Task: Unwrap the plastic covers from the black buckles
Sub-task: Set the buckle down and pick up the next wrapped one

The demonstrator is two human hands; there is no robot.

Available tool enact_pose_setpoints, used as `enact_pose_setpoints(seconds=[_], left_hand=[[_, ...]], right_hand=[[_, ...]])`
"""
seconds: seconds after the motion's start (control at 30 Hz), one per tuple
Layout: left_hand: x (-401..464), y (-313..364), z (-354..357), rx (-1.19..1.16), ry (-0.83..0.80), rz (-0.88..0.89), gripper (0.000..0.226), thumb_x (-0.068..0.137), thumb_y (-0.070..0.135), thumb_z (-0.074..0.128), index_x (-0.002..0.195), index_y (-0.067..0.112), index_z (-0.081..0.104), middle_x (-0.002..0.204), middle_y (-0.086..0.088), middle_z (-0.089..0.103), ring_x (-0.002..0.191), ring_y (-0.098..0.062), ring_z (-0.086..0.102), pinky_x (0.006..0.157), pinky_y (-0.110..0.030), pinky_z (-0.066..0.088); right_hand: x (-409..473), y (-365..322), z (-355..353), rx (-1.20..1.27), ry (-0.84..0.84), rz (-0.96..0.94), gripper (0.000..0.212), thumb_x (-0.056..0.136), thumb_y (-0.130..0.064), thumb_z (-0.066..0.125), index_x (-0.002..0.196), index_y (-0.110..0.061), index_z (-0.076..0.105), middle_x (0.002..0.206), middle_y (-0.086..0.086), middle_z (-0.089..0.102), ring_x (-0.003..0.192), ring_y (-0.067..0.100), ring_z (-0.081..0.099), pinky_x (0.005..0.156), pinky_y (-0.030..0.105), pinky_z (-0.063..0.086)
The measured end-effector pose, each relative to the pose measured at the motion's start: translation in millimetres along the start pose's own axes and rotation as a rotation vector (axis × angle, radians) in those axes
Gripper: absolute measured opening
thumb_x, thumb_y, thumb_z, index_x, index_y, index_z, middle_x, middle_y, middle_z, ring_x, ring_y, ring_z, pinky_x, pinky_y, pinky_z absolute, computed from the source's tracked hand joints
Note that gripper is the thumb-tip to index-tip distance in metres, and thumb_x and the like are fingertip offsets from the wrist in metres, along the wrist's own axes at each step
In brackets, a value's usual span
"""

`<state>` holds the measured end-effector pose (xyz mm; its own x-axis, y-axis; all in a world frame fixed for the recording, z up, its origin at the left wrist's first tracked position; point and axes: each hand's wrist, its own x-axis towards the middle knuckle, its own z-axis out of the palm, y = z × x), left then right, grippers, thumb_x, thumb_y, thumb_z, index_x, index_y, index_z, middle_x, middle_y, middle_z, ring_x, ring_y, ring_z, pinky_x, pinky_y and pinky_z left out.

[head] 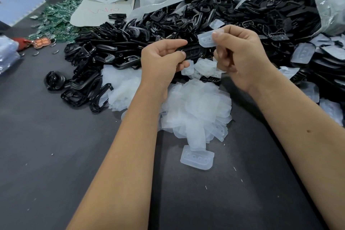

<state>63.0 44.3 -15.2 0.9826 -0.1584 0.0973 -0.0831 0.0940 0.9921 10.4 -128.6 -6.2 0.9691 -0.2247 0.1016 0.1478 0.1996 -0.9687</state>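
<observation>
My left hand (164,61) pinches a black buckle (193,52) between thumb and fingers above the table. To its right, my right hand (240,56) pinches a translucent plastic cover (206,40) between thumb and forefinger, just apart from the buckle. Below my hands lies a heap of loose plastic covers (196,106), with one cover (197,158) alone nearer me. Bare black buckles (112,46) are piled to the left. Covered buckles (306,56) lie stacked at the right.
A big clear plastic bag (280,11) full of black parts lies open at the back right. Green pieces (57,17) and white sheets (104,3) sit at the back left. The dark table (56,155) stretches toward me. Orange tags (40,42) lie far left.
</observation>
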Motion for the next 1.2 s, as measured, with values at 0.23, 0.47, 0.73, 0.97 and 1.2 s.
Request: enact_pose_setpoints(seconds=[0.23, 0.47, 0.73, 0.97, 1.2], left_hand=[[-1, -1, 3, 0.009, 0.013, 0.002, 0.027, 0.088, -0.015, 0.061, 0.101, 0.005, 0.076, 0.075, -0.004, 0.069, 0.053, -0.015, 0.063, 0.054, -0.020, 0.050], [-1, -3, 4, 0.013, 0.025, 0.002, 0.028, 0.088, -0.015, 0.061, 0.096, 0.008, 0.075, 0.080, -0.008, 0.069, 0.053, -0.015, 0.064, 0.053, -0.019, 0.050], [0, -4, 3, 0.020, 0.030, 0.020, 0.028, 0.087, -0.016, 0.062, 0.094, 0.008, 0.075, 0.081, -0.010, 0.070, 0.053, -0.015, 0.065, 0.052, -0.021, 0.050], [1, -6, 3, 0.032, 0.027, 0.041, 0.028, 0.087, -0.014, 0.064, 0.094, 0.011, 0.075, 0.091, -0.017, 0.071, 0.054, -0.015, 0.066, 0.053, -0.021, 0.050], [1, -6, 4, -0.009, 0.025, 0.029, 0.028, 0.088, -0.016, 0.064, 0.094, 0.008, 0.077, 0.082, -0.011, 0.071, 0.053, -0.016, 0.064, 0.059, -0.022, 0.055]], right_hand=[[-3, -4, -1, 0.111, -0.010, -0.010, 0.034, 0.095, -0.001, 0.049, 0.068, -0.019, 0.042, 0.110, 0.011, 0.076, 0.100, 0.028, 0.075, 0.051, 0.023, 0.042], [1, -1, -1, 0.210, -0.056, 0.039, 0.035, 0.105, -0.037, 0.055, 0.079, -0.017, 0.066, 0.083, 0.002, 0.065, 0.074, 0.017, 0.065, 0.055, 0.023, 0.047], [3, 11, 7, -0.227, 0.015, -0.224, 0.014, 0.091, 0.010, 0.069, 0.099, 0.000, 0.064, 0.084, 0.019, 0.068, 0.072, 0.021, 0.072, 0.054, 0.026, 0.049], [4, 14, 5, -0.258, 0.037, -0.249, 0.036, 0.086, 0.006, 0.076, 0.109, -0.006, 0.051, 0.082, 0.015, 0.077, 0.075, 0.031, 0.076, 0.051, 0.029, 0.048], [8, 17, 4, -0.309, 0.128, -0.270, 0.005, 0.091, -0.008, 0.075, 0.090, -0.011, 0.072, 0.073, 0.005, 0.068, 0.061, 0.017, 0.060, 0.050, 0.026, 0.044]])
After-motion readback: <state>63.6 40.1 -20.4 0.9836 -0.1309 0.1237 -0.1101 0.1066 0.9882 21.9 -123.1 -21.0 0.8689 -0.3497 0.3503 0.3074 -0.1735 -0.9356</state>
